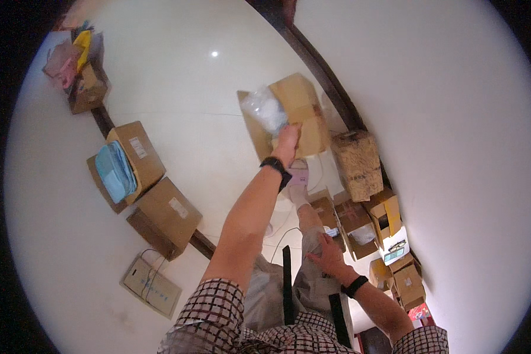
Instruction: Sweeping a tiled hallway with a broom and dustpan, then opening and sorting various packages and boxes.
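My left hand [288, 140] reaches forward, its fingers closed at the lower end of a clear plastic bag [265, 108]. The bag looks crumpled and slightly blurred, with whitish contents that I cannot make out. Beneath and beside it is a cardboard box [298, 99] with its flaps spread, on the floor before my foot. My right hand [329, 254] rests on my trouser leg [312, 270] near the knee and holds no object. A pink slipper [298, 175] shows on my foot, just below the left wrist.
On the left stand a carton with folded blue items [116, 171], a closed carton [170, 212] and a box under pink and yellow bags [66, 66]. A wall panel [151, 284] has a hanging cable. At right are a taped carton [357, 166] and several open boxes [356, 225].
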Available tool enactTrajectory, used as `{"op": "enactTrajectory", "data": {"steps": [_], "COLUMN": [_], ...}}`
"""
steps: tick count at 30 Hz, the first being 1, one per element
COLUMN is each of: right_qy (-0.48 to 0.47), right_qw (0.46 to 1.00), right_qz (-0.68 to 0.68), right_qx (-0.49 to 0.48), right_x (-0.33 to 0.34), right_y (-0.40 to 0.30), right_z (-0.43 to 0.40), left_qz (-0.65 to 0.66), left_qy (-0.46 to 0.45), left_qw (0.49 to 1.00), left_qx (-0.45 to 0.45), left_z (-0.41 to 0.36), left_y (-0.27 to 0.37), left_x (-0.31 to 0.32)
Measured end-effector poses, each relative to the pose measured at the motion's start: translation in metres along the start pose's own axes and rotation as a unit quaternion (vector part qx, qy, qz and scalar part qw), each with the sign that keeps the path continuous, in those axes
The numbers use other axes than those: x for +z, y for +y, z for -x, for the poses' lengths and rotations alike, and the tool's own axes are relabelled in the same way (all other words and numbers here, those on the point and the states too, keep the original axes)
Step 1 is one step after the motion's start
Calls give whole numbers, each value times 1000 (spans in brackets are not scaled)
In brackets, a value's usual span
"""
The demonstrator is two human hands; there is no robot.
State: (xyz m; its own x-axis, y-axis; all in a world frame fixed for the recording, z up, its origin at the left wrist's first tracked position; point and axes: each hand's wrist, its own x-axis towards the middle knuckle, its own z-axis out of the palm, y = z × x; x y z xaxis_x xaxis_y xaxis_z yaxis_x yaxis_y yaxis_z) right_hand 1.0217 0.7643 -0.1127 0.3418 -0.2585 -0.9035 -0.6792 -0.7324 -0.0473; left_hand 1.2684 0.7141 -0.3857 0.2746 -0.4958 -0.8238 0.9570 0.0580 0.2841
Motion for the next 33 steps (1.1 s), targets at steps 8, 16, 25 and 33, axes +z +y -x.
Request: {"op": "enactTrajectory", "data": {"steps": [8, 16, 25, 33], "right_qy": [40, -45, -8, -42], "right_qw": [999, 998, 992, 986], "right_qz": [-18, 42, 120, 161], "right_qx": [-16, -24, -35, 0], "right_x": [-6, -21, 10, -1], "right_y": [1, 12, 8, 26], "right_z": [-1, -17, -15, 2], "left_qz": [39, -4, 20, -114], "left_qy": [-121, -104, 189, 359], "left_qw": [988, 994, 976, 918], "left_qx": [-92, -30, -110, -121], "left_z": [17, 99, 213, 276], "left_y": [-3, -127, -193, -233], "left_x": [85, -24, -250, -319]}}
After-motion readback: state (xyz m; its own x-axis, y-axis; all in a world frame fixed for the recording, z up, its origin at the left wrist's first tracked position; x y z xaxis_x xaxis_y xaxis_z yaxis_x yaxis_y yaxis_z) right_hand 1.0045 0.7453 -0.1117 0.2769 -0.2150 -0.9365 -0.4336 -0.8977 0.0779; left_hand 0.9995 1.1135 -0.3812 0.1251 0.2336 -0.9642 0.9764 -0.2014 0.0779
